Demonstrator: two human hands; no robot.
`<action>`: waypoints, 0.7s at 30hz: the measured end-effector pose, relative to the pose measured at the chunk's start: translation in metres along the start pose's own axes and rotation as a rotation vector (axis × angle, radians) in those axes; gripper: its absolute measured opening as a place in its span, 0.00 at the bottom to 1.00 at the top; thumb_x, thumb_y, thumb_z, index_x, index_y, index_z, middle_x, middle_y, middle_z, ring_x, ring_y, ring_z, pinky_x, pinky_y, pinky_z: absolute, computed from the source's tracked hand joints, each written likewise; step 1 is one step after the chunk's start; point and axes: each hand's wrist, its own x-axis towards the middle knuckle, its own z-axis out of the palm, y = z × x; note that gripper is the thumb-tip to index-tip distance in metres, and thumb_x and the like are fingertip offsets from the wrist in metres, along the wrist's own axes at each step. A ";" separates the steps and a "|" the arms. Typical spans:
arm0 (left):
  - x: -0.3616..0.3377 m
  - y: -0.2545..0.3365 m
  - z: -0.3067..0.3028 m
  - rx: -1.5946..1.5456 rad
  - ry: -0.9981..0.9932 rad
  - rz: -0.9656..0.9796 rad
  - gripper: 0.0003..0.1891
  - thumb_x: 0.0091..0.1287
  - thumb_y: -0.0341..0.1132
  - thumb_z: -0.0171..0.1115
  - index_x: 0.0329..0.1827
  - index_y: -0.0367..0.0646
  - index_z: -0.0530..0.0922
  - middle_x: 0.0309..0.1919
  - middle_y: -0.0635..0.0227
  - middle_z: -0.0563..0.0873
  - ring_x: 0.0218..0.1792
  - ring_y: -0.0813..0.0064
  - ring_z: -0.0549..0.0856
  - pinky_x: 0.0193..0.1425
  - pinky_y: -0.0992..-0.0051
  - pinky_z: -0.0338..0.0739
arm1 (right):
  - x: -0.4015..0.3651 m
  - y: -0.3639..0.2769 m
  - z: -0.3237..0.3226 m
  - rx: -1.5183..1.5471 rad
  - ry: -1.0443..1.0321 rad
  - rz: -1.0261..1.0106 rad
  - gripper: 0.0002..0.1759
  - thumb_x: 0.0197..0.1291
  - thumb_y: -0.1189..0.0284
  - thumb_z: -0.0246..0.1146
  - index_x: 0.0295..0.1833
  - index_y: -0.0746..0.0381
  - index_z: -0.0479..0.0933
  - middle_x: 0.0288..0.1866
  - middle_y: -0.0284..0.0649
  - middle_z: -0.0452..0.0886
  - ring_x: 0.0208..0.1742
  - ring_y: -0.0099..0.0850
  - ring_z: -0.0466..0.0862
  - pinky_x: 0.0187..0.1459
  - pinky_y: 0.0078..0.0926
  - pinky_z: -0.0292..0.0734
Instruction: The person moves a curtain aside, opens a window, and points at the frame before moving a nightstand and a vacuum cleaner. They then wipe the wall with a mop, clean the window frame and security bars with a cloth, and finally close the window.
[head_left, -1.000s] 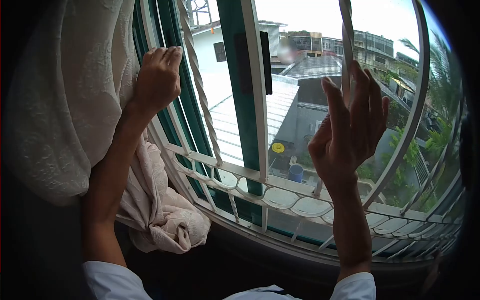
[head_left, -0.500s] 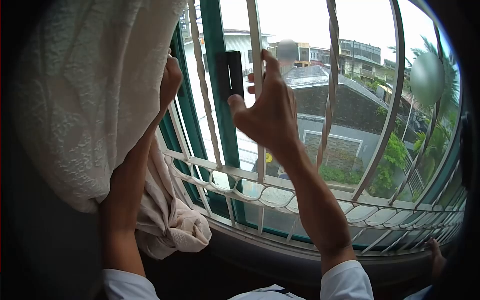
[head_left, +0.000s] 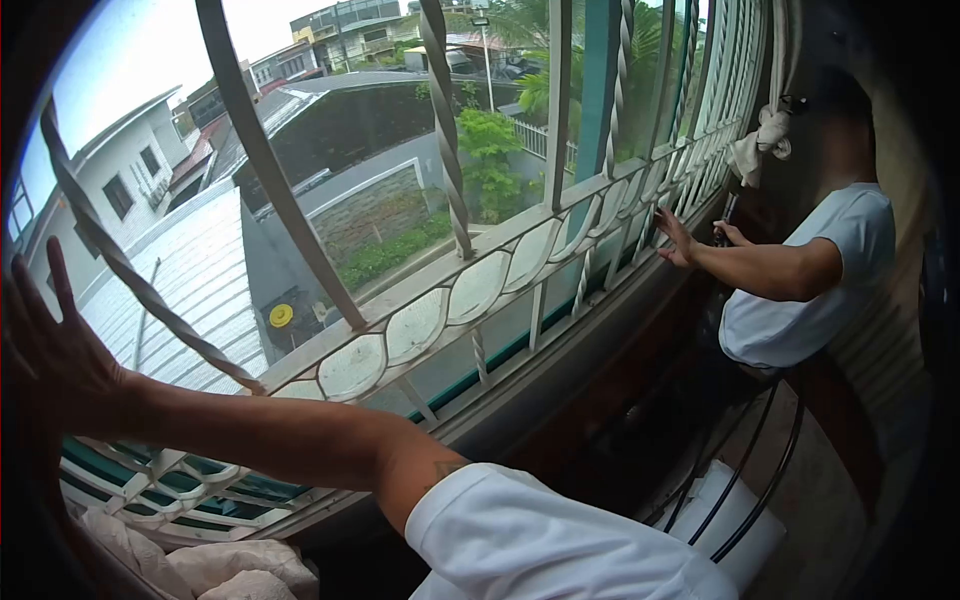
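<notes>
My right hand [head_left: 70,350] is at the far left edge of the view, its fingers spread and raised. It is beside the twisted bars of the white window grille [head_left: 540,255]; dark blur at the edge hides whether it touches anything. My right arm stretches across the lower view from a white sleeve. Below it, a bunched pale curtain [head_left: 245,570] lies in the lower left. My left hand is out of view. Behind the grille is the window's green frame [head_left: 597,90].
At right another person [head_left: 810,270] in a light shirt stands by the grille, one hand [head_left: 675,240] raised near its bars. A knotted curtain [head_left: 765,145] hangs beyond. Curved black metal bars [head_left: 765,480] and a white object [head_left: 715,515] are at lower right.
The view has swung to the right, bringing the other person into sight. My left hand and the hanging curtain have left the view. My right hand is away from the grille bar by the black latch.
</notes>
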 end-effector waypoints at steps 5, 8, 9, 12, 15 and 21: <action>0.067 0.043 -0.085 0.344 -0.414 -0.127 0.36 0.66 0.59 0.62 0.66 0.38 0.73 0.59 0.50 0.78 0.63 0.49 0.76 0.69 0.34 0.61 | 0.003 0.003 0.000 -0.017 0.148 -0.050 0.24 0.70 0.59 0.58 0.69 0.49 0.70 0.77 0.48 0.64 0.79 0.49 0.63 0.74 0.80 0.38; 0.023 0.021 -0.068 0.559 -0.495 -0.038 0.32 0.69 0.56 0.58 0.64 0.37 0.75 0.58 0.48 0.79 0.63 0.48 0.75 0.68 0.37 0.62 | 0.002 -0.003 -0.006 -0.035 0.183 -0.016 0.25 0.69 0.57 0.59 0.69 0.48 0.71 0.78 0.47 0.64 0.80 0.48 0.62 0.75 0.80 0.39; 0.025 0.018 -0.062 0.402 -0.336 -0.072 0.29 0.70 0.53 0.57 0.61 0.37 0.77 0.57 0.48 0.80 0.61 0.48 0.77 0.66 0.40 0.65 | 0.001 -0.002 -0.013 -0.072 0.109 -0.045 0.27 0.68 0.55 0.61 0.70 0.47 0.70 0.80 0.47 0.61 0.80 0.48 0.61 0.74 0.80 0.42; -0.044 -0.037 -0.039 0.092 -0.066 -0.256 0.16 0.75 0.29 0.49 0.62 0.39 0.78 0.58 0.54 0.82 0.62 0.60 0.81 0.68 0.62 0.75 | 0.002 -0.005 0.015 0.003 0.261 -0.021 0.29 0.60 0.65 0.60 0.64 0.69 0.71 0.69 0.70 0.67 0.77 0.65 0.58 0.68 0.87 0.39; -0.006 -0.011 -0.076 0.271 0.034 -0.530 0.07 0.66 0.29 0.59 0.44 0.38 0.80 0.42 0.53 0.85 0.42 0.53 0.85 0.50 0.62 0.81 | -0.005 0.002 -0.017 -0.064 0.007 -0.019 0.27 0.61 0.71 0.59 0.68 0.51 0.72 0.74 0.60 0.64 0.77 0.59 0.61 0.71 0.82 0.39; -0.038 -0.019 -0.076 0.502 -0.600 -0.506 0.17 0.56 0.33 0.69 0.47 0.34 0.82 0.45 0.55 0.86 0.47 0.63 0.85 0.52 0.65 0.78 | -0.005 0.006 -0.016 -0.026 0.201 -0.036 0.39 0.54 0.87 0.57 0.71 0.44 0.70 0.72 0.47 0.66 0.76 0.48 0.65 0.77 0.64 0.33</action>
